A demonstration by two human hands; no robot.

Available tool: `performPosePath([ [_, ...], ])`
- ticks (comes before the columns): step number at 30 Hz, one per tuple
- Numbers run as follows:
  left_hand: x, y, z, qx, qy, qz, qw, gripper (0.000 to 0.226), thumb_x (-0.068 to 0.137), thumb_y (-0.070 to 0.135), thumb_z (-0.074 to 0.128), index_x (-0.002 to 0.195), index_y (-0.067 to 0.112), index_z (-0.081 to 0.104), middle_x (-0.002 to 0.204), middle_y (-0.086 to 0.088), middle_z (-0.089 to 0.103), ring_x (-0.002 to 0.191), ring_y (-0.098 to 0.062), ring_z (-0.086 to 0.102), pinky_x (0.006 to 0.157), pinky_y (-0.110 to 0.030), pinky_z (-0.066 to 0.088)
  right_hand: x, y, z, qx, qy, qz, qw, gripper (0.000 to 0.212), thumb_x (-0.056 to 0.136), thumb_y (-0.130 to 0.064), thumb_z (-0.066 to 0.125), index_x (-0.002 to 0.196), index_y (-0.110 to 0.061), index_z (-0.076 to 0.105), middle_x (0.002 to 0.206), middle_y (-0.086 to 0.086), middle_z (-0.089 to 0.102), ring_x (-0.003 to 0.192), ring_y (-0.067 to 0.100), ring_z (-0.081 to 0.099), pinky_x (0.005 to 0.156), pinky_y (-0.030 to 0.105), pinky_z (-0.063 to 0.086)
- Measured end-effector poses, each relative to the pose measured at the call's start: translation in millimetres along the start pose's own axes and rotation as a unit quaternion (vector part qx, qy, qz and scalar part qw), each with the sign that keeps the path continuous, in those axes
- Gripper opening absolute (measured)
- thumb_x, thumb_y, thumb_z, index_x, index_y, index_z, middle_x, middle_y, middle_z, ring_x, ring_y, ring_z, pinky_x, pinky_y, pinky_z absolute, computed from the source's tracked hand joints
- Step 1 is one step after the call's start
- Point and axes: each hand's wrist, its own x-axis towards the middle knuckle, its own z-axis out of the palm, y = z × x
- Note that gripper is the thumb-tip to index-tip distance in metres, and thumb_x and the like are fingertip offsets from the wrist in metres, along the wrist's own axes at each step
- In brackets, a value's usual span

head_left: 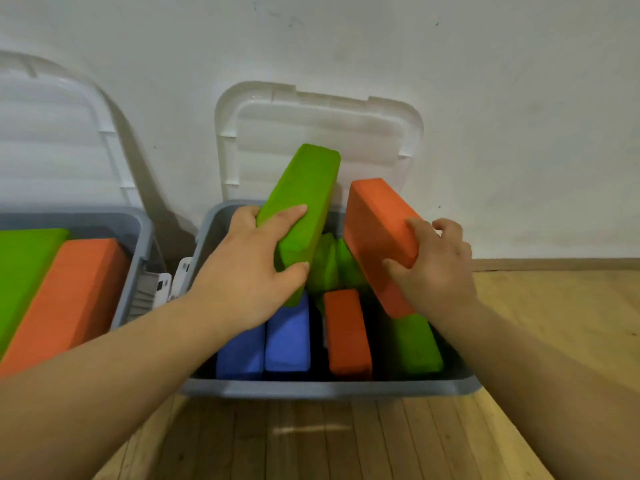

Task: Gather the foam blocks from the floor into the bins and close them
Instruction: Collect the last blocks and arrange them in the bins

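Note:
My left hand [254,263] grips a green foam block [304,202] by its near end, tilted up over the middle grey bin [325,389]. My right hand [434,268] grips an orange foam block [375,225], also tilted above the bin's right side. Inside the bin stand two blue blocks [273,341], an orange block [346,334], a green block [417,344] and more green ones [329,261] behind. The bin's translucent lid [318,133] leans open against the wall.
A second grey bin [135,258] at the left holds a green block [24,268] and an orange block [65,303]; its lid [52,133] also leans on the white wall. White latches [173,278] sit between the bins. Wooden floor [346,441] lies in front and to the right.

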Motion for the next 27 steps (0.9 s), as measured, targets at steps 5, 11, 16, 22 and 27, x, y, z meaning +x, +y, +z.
performPosePath([
  [5, 12, 12, -2, 0.016, -0.016, -0.014, 1.0, 0.077, 0.082, 0.056, 0.068, 0.152, 0.049, 0.036, 0.14, -0.002, 0.04, 0.128, -0.022, 0.049, 0.102, -0.021, 0.032, 7, 12, -12, 0.058, -0.051, 0.015, 0.997, 0.091, 0.073, -0.035, 0.079, 0.149, -0.035, 0.031, 0.143, 0.004, 0.024, 0.11, 0.038, 0.058, 0.095, 0.045, 0.053],
  [11, 37, 39, -1, 0.065, -0.028, -0.003, 0.998, 0.071, 0.084, 0.059, 0.058, 0.151, 0.045, 0.035, 0.142, -0.005, 0.041, 0.122, -0.029, 0.054, 0.106, -0.035, 0.042, 25, 23, -37, 0.187, 0.158, -0.036, 0.969, 0.073, 0.086, -0.044, 0.076, 0.148, -0.025, 0.042, 0.146, 0.001, 0.041, 0.121, 0.006, 0.042, 0.104, 0.027, 0.039],
  [16, 48, 64, 13, 0.138, -0.031, 0.0, 0.99, 0.07, 0.093, 0.054, 0.054, 0.156, 0.044, 0.025, 0.144, -0.009, 0.035, 0.123, -0.042, 0.05, 0.106, -0.046, 0.039, 34, 32, -31, 0.146, 0.057, -0.029, 0.987, 0.093, 0.089, -0.046, 0.066, 0.158, -0.044, 0.005, 0.169, -0.006, 0.005, 0.14, 0.035, 0.042, 0.105, 0.049, 0.045],
  [22, 57, 68, 23, 0.101, -0.04, -0.018, 0.994, 0.093, 0.081, 0.06, 0.069, 0.152, 0.047, 0.01, 0.146, -0.007, 0.023, 0.12, -0.045, 0.054, 0.104, -0.052, 0.047, 52, 33, -44, 0.0, 0.012, -0.027, 1.0, 0.091, 0.091, -0.043, 0.063, 0.16, -0.042, 0.005, 0.168, -0.001, 0.003, 0.125, 0.042, 0.054, 0.094, 0.046, 0.048],
  [27, 71, 65, 22, 0.117, -0.032, -0.007, 0.993, 0.094, 0.084, 0.055, 0.07, 0.154, 0.049, 0.007, 0.144, -0.004, 0.023, 0.112, -0.04, 0.058, 0.091, -0.046, 0.052, 60, 36, -19, -0.038, -0.04, -0.005, 0.998, 0.088, 0.093, -0.047, 0.06, 0.161, -0.04, 0.003, 0.167, 0.004, 0.003, 0.116, 0.046, 0.058, 0.092, 0.047, 0.05],
])
